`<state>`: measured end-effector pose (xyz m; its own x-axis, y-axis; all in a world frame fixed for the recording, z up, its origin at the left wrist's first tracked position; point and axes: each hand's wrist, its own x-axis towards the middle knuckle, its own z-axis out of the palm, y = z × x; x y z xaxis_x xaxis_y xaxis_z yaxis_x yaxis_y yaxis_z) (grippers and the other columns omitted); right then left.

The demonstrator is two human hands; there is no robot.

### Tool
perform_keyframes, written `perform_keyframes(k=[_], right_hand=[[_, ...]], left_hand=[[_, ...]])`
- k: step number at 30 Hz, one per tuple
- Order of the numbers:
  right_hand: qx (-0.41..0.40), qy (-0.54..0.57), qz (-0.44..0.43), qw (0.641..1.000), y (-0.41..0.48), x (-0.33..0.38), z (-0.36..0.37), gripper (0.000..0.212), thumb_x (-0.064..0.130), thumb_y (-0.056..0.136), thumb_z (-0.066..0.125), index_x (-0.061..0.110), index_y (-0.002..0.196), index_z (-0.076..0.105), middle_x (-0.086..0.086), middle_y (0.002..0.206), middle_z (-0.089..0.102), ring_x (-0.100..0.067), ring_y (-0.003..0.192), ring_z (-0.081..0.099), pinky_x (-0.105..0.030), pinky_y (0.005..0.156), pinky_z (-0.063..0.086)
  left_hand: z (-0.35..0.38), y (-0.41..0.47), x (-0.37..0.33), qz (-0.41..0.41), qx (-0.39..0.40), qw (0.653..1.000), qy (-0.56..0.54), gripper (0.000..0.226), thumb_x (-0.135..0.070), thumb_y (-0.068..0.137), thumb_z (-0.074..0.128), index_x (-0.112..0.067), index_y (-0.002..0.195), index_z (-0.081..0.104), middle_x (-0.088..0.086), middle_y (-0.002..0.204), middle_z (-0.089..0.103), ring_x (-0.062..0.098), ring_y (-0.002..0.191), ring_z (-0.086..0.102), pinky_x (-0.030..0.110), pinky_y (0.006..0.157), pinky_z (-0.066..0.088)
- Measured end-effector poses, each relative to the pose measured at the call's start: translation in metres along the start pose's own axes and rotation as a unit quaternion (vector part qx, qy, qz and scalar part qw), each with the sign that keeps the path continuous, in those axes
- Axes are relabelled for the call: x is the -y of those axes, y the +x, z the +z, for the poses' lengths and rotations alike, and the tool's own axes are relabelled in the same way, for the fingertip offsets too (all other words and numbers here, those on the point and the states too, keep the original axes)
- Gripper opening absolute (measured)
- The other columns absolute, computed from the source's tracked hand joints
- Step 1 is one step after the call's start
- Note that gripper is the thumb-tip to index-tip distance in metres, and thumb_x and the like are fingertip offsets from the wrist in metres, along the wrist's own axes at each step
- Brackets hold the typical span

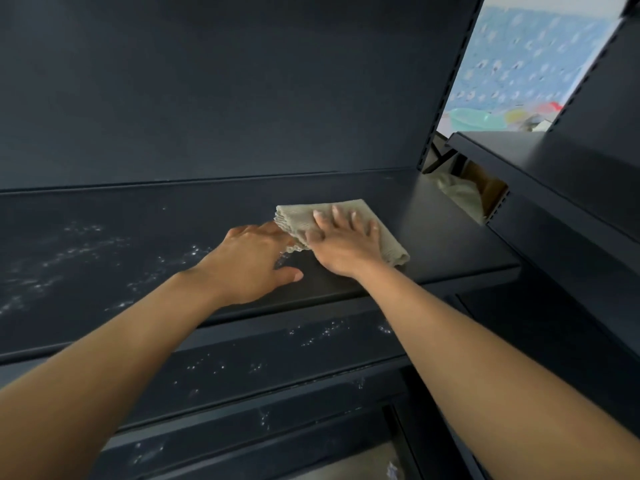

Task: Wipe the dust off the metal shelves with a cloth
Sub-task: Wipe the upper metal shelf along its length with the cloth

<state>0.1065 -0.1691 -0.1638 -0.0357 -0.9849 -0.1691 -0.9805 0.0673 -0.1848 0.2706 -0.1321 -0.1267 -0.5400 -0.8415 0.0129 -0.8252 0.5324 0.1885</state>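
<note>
A folded beige cloth [298, 213] lies on the right half of a dark metal shelf [145, 216]. My right hand [343, 242] lies flat on top of the cloth with its fingers spread. My left hand [251, 261] rests on the shelf just left of the cloth, its fingertips touching the cloth's frayed left edge. White dust specks [79, 251] cover the left part of this shelf. The part to the right of the cloth looks dust-free.
Two lower shelves [263, 355] step out toward me and carry dust specks too. A dark back panel [214, 84] rises behind the shelf. Another dark shelf unit [540, 157] stands at the right. Coloured plastic basins [471, 118] show through the gap between the units.
</note>
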Motion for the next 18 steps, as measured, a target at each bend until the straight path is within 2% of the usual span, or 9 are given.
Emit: perform_keyframes(k=[6,9,15,18], right_hand=[[-0.012,0.015,0.129,0.991,-0.025,-0.039,-0.009,0.057,0.049,0.098,0.011,0.033,0.151,-0.001,0.000,0.161,-0.011,-0.031,0.146,-0.010,-0.054,0.115,-0.009],[-0.015,0.017,0.179,0.984,-0.032,-0.024,-0.008,0.057,0.047,0.099,0.011,0.030,0.152,-0.002,-0.003,0.160,-0.012,-0.033,0.146,-0.012,-0.056,0.115,-0.009],[0.009,0.041,0.097,0.994,-0.037,0.046,0.009,0.056,0.050,0.098,0.013,0.036,0.151,-0.001,-0.003,0.160,-0.012,-0.034,0.145,-0.016,-0.057,0.113,-0.013],[-0.027,0.120,0.073,0.990,-0.037,0.038,0.002,0.051,0.048,0.100,0.018,0.035,0.149,0.025,0.001,0.161,0.007,-0.029,0.147,-0.003,-0.054,0.116,-0.007]], left_hand=[[0.005,-0.023,0.010,0.007,0.012,1.000,0.001,0.057,-0.051,0.087,0.050,-0.021,0.135,0.041,0.000,0.135,0.044,0.023,0.124,0.042,0.034,0.108,0.024],[0.004,-0.036,0.017,0.015,0.004,1.000,-0.004,0.056,-0.049,0.088,0.050,-0.021,0.135,0.042,0.001,0.134,0.045,0.023,0.124,0.041,0.033,0.108,0.024],[0.001,-0.045,0.024,0.026,-0.015,1.000,-0.003,0.051,-0.046,0.088,0.052,-0.021,0.132,0.044,0.001,0.133,0.047,0.023,0.123,0.043,0.035,0.108,0.024],[0.001,-0.040,0.022,0.034,-0.033,0.999,-0.008,0.046,-0.042,0.088,0.054,-0.020,0.127,0.049,0.001,0.130,0.050,0.022,0.121,0.045,0.034,0.107,0.023]])
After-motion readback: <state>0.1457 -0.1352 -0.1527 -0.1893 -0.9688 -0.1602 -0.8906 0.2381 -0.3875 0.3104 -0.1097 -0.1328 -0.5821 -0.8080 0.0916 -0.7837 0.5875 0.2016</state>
